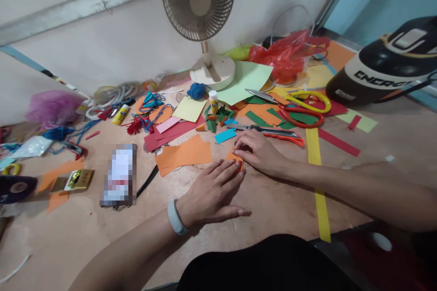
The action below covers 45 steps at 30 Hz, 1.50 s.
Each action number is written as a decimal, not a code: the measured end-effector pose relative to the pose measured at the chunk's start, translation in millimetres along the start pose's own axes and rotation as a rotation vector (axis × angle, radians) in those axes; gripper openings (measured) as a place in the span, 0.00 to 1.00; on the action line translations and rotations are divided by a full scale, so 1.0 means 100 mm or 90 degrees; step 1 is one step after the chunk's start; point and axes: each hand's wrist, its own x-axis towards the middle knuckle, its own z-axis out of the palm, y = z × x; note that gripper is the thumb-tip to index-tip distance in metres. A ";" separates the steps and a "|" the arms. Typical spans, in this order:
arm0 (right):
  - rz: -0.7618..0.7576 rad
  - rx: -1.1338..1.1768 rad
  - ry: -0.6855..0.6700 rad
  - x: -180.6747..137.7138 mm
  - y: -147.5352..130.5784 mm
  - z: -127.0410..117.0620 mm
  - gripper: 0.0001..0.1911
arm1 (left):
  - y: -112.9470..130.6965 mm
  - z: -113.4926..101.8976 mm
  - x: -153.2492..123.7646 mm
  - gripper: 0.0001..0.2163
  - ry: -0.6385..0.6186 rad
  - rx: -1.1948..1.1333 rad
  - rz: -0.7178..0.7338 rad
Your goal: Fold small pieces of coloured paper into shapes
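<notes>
A small piece of orange paper (235, 156) lies on the table, partly covered by both hands. My left hand (215, 191) rests flat over its near side, fingers stretched out and thumb apart, with a grey band on the wrist. At the paper's right edge, my right hand (259, 151) has its fingers curled, with thumb and fingertips pinching the paper. Just beyond the right hand are a utility knife (283, 136) with an orange handle and a blue paper strip (225, 136). Larger orange paper sheets (184, 154) lie left of the fingertips.
A white fan (213, 70) stands at the back. Scissors (303, 113) lie on green paper strips, near a glue stick (213, 102). A large bottle (375, 68) stands at right, a phone (119, 175) lies at left. A yellow strip (319, 191) passes under the right forearm.
</notes>
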 end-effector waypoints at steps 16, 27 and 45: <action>-0.036 -0.044 -0.009 0.05 0.04 0.00 0.07 | -0.01 0.03 -0.02 0.40 -0.003 0.010 0.003; -0.050 -0.079 -0.005 0.09 0.08 0.03 0.05 | -0.01 0.02 -0.02 0.40 -0.004 0.019 0.012; 0.184 0.152 -0.286 0.13 0.03 -0.37 0.07 | 0.03 -0.03 0.00 0.41 -0.042 0.031 -0.009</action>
